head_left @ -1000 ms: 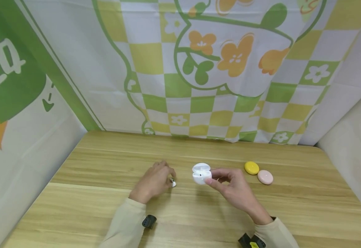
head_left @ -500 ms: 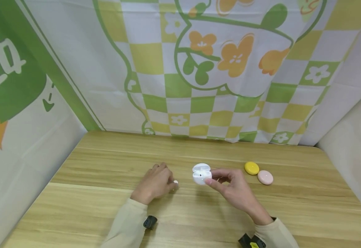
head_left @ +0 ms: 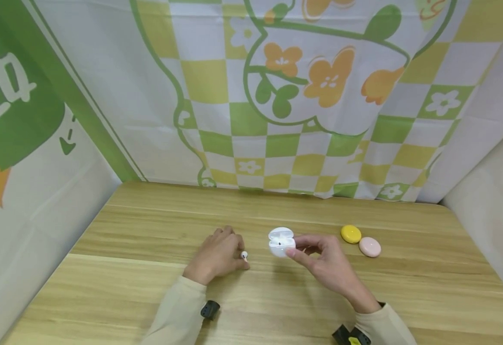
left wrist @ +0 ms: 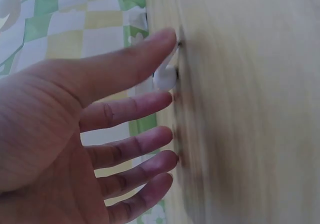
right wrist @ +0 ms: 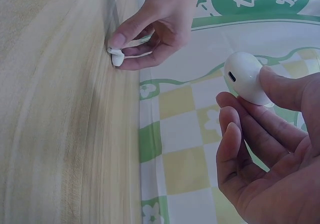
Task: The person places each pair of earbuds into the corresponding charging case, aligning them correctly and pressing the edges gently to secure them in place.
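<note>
In the head view, my left hand (head_left: pixel 216 254) is low at the tabletop, left of centre, next to a white earbud (head_left: pixel 244 255). The left wrist view has the thumb against the stem of the earbud (left wrist: pixel 165 78), its rounded end just above the index fingertip; the fingers are spread, their tips at the wood. My right hand (head_left: pixel 326 261) holds a white earbud case (head_left: pixel 280 250) above the table between thumb and fingers. Its lid stands up, and a white earbud with a dark spot shows inside. The right wrist view shows the back of the case (right wrist: pixel 245 79) with a dark slot.
A yellow round disc (head_left: pixel 351 234) and a pink round disc (head_left: pixel 369 247) lie side by side to the right of my right hand. Behind the wooden table (head_left: pixel 156 206) hangs a patterned cloth (head_left: pixel 247 124). Pale cloth walls stand at both sides.
Around the earbud my left thumb and fingers have shifted, and the earbud has turned and moved slightly right. My right hand and the case have stayed put.
</note>
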Motion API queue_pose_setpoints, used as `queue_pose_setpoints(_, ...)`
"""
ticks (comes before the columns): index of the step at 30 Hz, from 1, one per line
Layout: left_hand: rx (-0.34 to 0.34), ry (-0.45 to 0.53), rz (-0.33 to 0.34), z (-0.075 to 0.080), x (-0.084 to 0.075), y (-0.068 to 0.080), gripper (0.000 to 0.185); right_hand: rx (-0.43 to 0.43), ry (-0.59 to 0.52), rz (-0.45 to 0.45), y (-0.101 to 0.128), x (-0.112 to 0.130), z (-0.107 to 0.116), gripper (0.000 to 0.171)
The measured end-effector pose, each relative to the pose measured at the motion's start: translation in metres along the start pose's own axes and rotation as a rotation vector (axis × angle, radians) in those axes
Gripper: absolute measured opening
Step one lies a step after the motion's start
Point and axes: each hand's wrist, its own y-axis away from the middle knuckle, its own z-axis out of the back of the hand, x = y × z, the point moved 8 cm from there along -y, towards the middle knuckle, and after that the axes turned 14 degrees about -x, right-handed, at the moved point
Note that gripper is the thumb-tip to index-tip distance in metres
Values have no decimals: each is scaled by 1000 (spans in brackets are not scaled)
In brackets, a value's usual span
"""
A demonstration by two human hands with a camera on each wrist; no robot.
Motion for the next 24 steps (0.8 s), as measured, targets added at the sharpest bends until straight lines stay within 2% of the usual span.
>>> queue_pose_setpoints(6,-31,8,-16,-1,-2,-2,18,-1,-15,29,-1,1,-1,12)
queue_pose_setpoints(18,-73,-26,-29,1,-4,-3,12,-2,-4,21,-1,1,-1,12)
queue_pose_setpoints(24,-66,-16,-16,3,-3,-3,12,1,-4,11,-1,1,0,11)
